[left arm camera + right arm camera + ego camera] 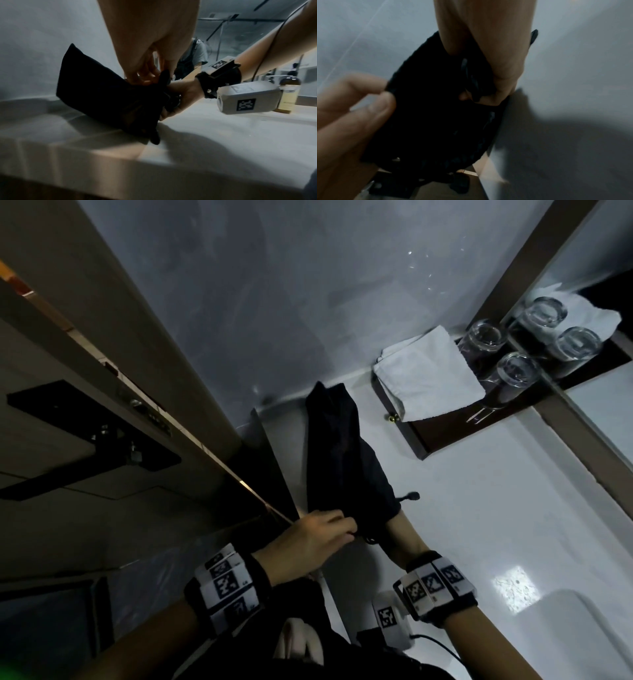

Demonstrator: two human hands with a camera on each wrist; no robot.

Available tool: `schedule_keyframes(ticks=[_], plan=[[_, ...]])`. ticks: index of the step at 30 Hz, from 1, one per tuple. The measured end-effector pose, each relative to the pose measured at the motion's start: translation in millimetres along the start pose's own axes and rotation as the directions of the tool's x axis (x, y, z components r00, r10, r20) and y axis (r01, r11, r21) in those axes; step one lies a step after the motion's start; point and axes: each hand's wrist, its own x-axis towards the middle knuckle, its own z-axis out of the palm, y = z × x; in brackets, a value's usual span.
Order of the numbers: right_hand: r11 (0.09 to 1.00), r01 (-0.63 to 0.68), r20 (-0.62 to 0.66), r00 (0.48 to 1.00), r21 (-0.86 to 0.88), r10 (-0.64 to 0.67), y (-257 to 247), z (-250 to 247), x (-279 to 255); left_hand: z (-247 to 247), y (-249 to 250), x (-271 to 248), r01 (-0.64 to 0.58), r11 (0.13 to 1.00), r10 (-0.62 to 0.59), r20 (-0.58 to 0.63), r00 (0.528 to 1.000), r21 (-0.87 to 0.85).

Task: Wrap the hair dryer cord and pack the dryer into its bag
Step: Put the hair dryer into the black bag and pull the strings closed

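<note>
A black drawstring bag (342, 453) lies on the white counter (479, 491), its mouth toward me. My left hand (351, 530) pinches the rim of the mouth between thumb and fingers, as the left wrist view (145, 79) and the right wrist view (385, 92) both confirm. My right hand (400, 529) reaches into the mouth up to the wrist. There its fingers (178, 102) curl round a dark object with a cord, the hair dryer (476, 86), most of which the bag hides. A drawstring end (412, 495) sticks out beside the right wrist.
A folded white towel (428, 374) and upturned glasses (486, 337) sit on a dark tray (445, 429) at the back right, against a mirror. An amber bottle (288, 94) stands further right. The counter's edge and a dark cabinet (85, 440) lie to the left.
</note>
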Motion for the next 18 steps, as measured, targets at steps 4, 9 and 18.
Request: schedule_keyframes(ticks=[4, 9, 18], plan=[[0.98, 0.035, 0.088, 0.995, 0.198, -0.053, -6.6, 11.4, -0.4, -4.0, -23.2, -12.5, 0.205, 0.977, -0.208, -0.054, 0.977, -0.049], [0.943, 0.029, 0.141, 0.987, 0.332, -0.08, -10.5, 18.9, -9.3, 14.0, -42.1, -25.5, 0.48, 0.873, -0.487, -0.092, 0.869, -0.082], [0.984, 0.148, 0.092, 0.983, 0.1, -0.157, -1.5, 14.5, -17.0, 35.1, -48.6, 2.2, 0.626, 0.723, -0.689, -0.23, 0.688, -0.291]])
